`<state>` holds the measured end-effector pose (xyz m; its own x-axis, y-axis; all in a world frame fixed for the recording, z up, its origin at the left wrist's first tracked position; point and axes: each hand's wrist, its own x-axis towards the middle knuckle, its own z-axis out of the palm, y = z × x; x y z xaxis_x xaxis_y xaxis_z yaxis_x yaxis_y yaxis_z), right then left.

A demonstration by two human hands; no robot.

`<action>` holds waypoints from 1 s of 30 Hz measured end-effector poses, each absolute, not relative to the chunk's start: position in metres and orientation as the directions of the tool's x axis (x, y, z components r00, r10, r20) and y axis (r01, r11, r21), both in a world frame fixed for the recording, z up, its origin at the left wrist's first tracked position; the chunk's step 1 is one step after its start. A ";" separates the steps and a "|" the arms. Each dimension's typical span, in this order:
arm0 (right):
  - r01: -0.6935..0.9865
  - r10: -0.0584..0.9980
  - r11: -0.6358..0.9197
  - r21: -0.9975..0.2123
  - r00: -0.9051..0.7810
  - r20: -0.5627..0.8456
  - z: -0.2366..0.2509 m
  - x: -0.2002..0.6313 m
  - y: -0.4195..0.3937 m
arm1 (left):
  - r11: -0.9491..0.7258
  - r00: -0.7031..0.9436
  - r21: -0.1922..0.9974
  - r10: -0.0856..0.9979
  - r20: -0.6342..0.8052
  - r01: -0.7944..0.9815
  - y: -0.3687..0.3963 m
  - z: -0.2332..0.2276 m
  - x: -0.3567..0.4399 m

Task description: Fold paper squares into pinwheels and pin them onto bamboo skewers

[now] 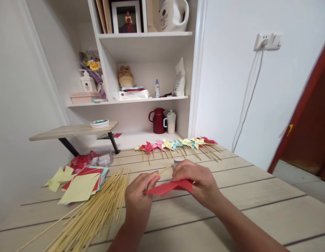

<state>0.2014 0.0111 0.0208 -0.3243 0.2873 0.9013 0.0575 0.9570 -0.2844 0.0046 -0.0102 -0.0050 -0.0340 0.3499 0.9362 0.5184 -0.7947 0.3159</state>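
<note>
The left hand (140, 196) pinches a thin wooden stick (164, 170) between thumb and fingers, its tip slanting up to the right; the right hand (198, 182) grips a folded red paper (169, 188), flat and pointed at its left end, held just above the near middle of the table (257, 206); stick and paper meet between the hands; a heap of sticks (99, 210) lies near left, coloured paper squares (80, 183) beyond it; a row of finished pinwheels (178, 144) lines the far edge.
</note>
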 end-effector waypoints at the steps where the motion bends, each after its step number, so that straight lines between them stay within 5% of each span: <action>1: 0.059 0.290 0.956 -0.287 -0.326 0.900 0.021 0.201 0.011 | -0.788 -0.035 0.310 0.345 0.938 0.532 -0.011 -0.004 0.005; 30: 0.143 0.296 0.954 -0.265 -0.281 0.913 0.022 0.201 0.007 | -0.732 0.085 0.119 0.235 0.968 0.670 -0.018 0.000 0.005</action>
